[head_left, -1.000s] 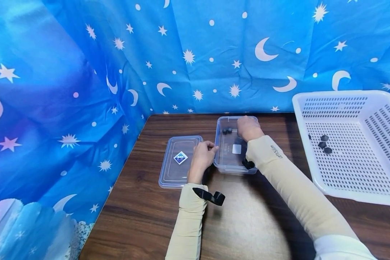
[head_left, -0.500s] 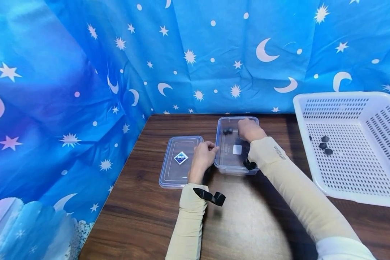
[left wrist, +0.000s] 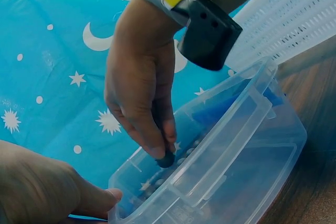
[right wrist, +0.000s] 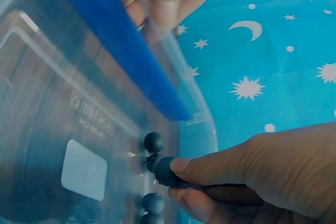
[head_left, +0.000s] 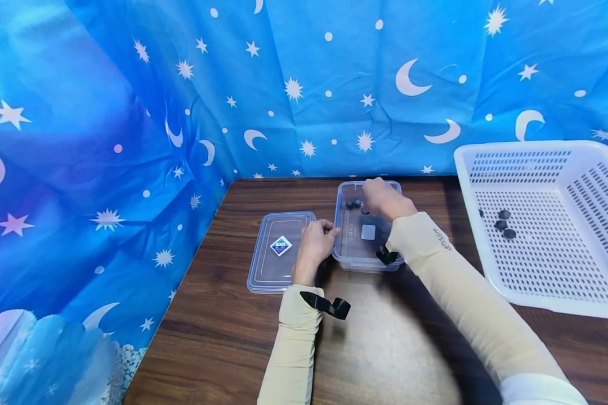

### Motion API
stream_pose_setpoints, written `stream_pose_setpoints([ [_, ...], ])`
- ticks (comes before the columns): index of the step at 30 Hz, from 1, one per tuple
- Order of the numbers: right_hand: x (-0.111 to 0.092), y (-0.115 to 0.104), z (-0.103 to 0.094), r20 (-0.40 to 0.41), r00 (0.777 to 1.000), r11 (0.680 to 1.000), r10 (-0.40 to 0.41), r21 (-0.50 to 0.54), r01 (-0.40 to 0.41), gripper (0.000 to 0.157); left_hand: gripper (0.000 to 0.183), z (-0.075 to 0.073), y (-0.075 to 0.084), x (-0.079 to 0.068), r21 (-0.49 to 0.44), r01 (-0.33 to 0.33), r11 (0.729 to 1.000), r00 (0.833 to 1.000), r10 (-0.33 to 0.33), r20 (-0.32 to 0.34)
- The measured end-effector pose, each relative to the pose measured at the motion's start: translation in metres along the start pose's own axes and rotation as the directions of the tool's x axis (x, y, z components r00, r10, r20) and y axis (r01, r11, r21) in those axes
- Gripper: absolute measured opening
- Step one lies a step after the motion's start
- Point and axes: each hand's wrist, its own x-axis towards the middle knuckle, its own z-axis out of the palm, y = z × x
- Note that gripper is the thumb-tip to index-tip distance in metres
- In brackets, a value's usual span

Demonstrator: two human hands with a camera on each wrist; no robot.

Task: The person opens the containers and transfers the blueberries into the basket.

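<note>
A clear plastic food container (head_left: pixel 352 247) with a blue-tinted rim stands at the back of the table. My left hand (head_left: pixel 316 245) grips its left wall, thumb and fingers on either side of the rim in the right wrist view. Over the container's far part reaches my right hand (head_left: pixel 382 197). Between thumb and fingertips it pinches a dark round ball (right wrist: pixel 167 171), low inside the container. Several similar dark balls (right wrist: pixel 153 203) lie beside it in a row along the wall. From the head view, the right hand hides part of the row.
A clear lid (head_left: pixel 273 270) with a blue diamond sticker lies left of the container, partly behind the left hand. To the right stands a white perforated basket (head_left: pixel 562 225) with several dark balls (head_left: pixel 504 215). A blue star-patterned cloth (head_left: pixel 334 118) hangs behind the table.
My right hand has shifted slightly left inside the container, towards the balls there. The left hand keeps its grip on the rim, and the lid and basket are unchanged.
</note>
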Motion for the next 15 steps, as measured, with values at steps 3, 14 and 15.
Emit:
stream_pose_setpoints([
  [3,-0.004,0.000,-0.005,-0.003,1.000,1.000,-0.008,0.019,0.008,0.008,0.020,0.000,0.000,0.000,0.002,-0.007,1.000,1.000,0.007,-0.001],
  [14,-0.016,0.015,-0.022,-0.057,0.997,0.997,-0.049,0.064,0.052,0.012,0.021,0.003,-0.003,0.002,-0.010,-0.009,1.000,1.000,0.009,-0.014],
  [15,-0.018,0.016,-0.023,-0.065,0.997,0.997,-0.046,0.062,0.050,0.014,0.021,0.003,-0.003,0.002,-0.011,-0.010,1.000,1.000,0.010,-0.016],
])
